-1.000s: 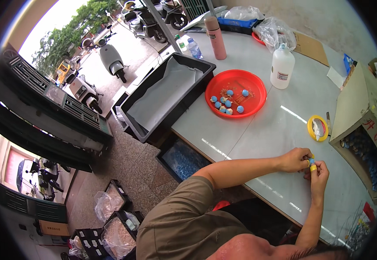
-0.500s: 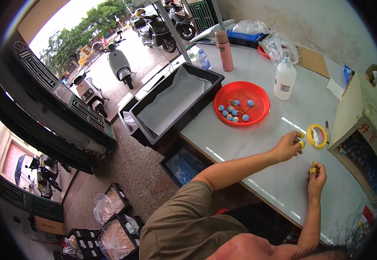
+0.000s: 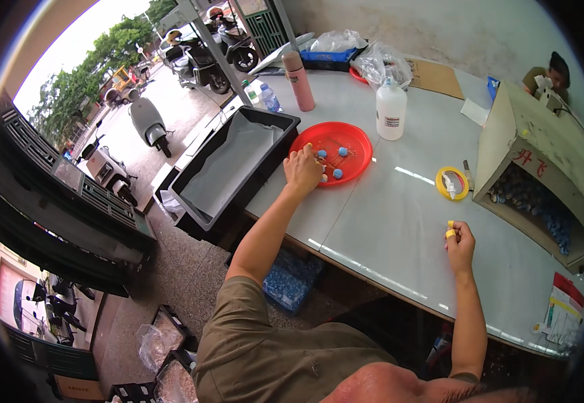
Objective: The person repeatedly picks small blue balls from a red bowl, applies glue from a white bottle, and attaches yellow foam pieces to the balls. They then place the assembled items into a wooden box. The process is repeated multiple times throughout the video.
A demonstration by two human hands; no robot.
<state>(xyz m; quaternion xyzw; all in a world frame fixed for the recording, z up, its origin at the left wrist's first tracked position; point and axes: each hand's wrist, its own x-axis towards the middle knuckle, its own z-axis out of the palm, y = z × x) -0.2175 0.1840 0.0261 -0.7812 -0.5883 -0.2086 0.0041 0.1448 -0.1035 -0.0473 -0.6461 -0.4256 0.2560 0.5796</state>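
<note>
Blue balls (image 3: 337, 173), small, roundish and matt, lie loosely in the shallow red tray (image 3: 360, 165) on the grey-white tabletop (image 3: 372, 228). Two sit apart toward the middle of the tray, one slightly farther right than the other; a third lies nearer its front edge. Close to the left hand (image 3: 303, 168), paler, whitish-brown patches show among the pieces, whose outlines are partly covered by the fingers. Brownish crumbs or stains mark the tray's floor around the balls. The left hand reaches over the tray's left side with its fingers bent downward; whether they grip a ball cannot be told, as the back of the hand hides the contact. The right hand (image 3: 461, 245) is raised near the table's right side, fingers loosely curled and wrapped in yellow bands (image 3: 450, 233); whether anything is pinched there is too small to tell. Just beyond it lies a yellow ring (image 3: 440, 187) with white crumpled material inside, and to its right stands a pale open-fronted box (image 3: 534, 154) heaped with blue pieces (image 3: 555, 228).
</note>
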